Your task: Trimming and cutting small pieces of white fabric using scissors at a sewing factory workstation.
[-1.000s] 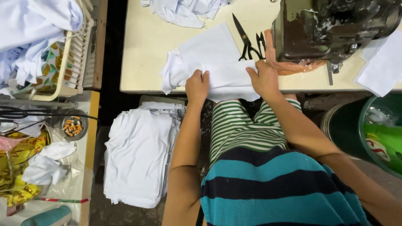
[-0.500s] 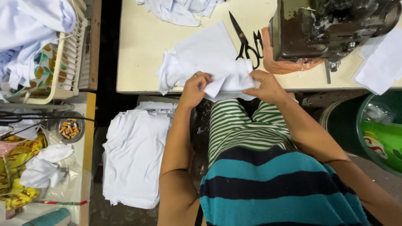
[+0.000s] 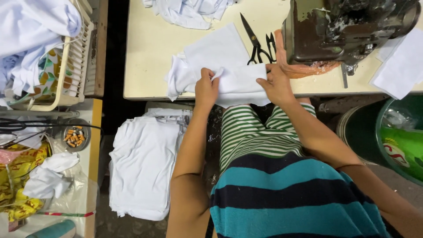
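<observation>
Work table (image 3: 150,48), cream top, upper centre of the frame: bears all sewing work.
Sewing machine (image 3: 343,28), dark and worn, upper right: no cloth lies under its needle, so stitching of this piece appears not yet begun.
Stack of white garments (image 3: 143,169), lower left of centre, below the table edge: whether finished or waiting cannot be told.
White cloth heap (image 3: 189,11), top centre: untouched.
White fabric piece (image 3: 238,83), at the table's near edge, centre: partly folded, overhanging towards the lap; handling appears at an early stage.
Basket (image 3: 72,61), upper left: holds pale cloth.
Scissors (image 3: 255,42), black, just above the fabric piece: lying unused.
Left hand (image 3: 206,88): fingers curled, pinching the piece's left edge.
Right hand (image 3: 277,83): fingers closed on the piece's right edge, beside the machine.
</observation>
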